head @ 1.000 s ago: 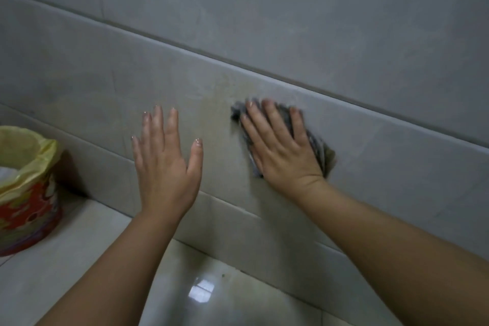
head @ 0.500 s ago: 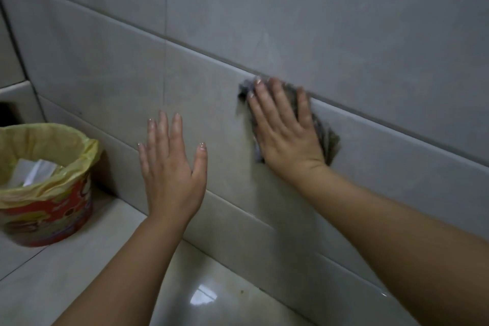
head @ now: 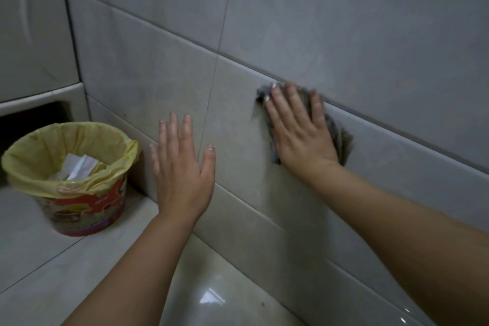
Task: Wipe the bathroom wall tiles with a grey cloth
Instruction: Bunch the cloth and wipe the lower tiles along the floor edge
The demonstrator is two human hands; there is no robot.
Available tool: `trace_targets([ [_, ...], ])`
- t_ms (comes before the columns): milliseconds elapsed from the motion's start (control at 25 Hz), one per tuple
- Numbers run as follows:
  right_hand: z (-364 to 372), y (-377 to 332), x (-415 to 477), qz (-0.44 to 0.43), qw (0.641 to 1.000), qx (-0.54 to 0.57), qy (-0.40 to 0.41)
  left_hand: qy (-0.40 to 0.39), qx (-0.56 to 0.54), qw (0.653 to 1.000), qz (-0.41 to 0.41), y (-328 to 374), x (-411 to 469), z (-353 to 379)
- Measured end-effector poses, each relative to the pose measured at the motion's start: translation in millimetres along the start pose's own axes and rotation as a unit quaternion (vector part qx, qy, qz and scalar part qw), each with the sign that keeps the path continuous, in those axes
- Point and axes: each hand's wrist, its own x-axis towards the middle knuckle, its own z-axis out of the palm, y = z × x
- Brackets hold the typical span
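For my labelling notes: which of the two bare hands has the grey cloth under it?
The right hand: laid flat, it presses the crumpled grey cloth against the grey wall tile. The left hand is spread open, without cloth.

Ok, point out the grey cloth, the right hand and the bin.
grey cloth [head: 343,140]: head view, edge beside the wrist.
right hand [head: 301,137]: head view, back of hand.
bin [head: 87,206]: head view, printed side wall.

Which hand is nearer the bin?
Left. The left hand is open just to the right of the bin. The right hand is farther right and higher, pressing the cloth flat against the wall.
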Motion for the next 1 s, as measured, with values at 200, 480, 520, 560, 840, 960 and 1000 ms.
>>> trace_targets([
  [200,4.0,-11.9,-35.3,-0.143,0.989,0.003,-0.043,0.003,-0.003,1.0,-0.012,-13.9,8.2,-4.5],
  [480,8.9,-27.0,98.3,0.001,1.0,-0.008,-0.004,0.011,0.015,1.0,-0.007,-35.9,14.6,-14.5],
  [520,16.0,-41.9,100.0,-0.01,1.0,-0.014,-0.007,0.012,0.02,1.0,-0.012,-41.4,15.3,-15.5],
  [560,23.2,-56.1,91.3,-0.038,0.999,-0.023,-0.024,0.011,0.025,1.0,-0.014,-45.7,15.3,-16.9],
  [840,13.8,-48.7,36.4,-0.141,0.988,0.006,-0.069,0.004,0.048,0.999,0.015,-72.6,17.5,-29.9],
  [960,13.1,-36.8,103.1,-0.014,0.999,-0.007,-0.043,0.006,0.059,0.998,0.034,-82.8,22.2,-29.9],
  [1000,15.6,-43.5,119.6,0.0,0.999,-0.011,-0.041,0.003,0.058,0.998,0.031,-84.9,23.1,-28.5],
])
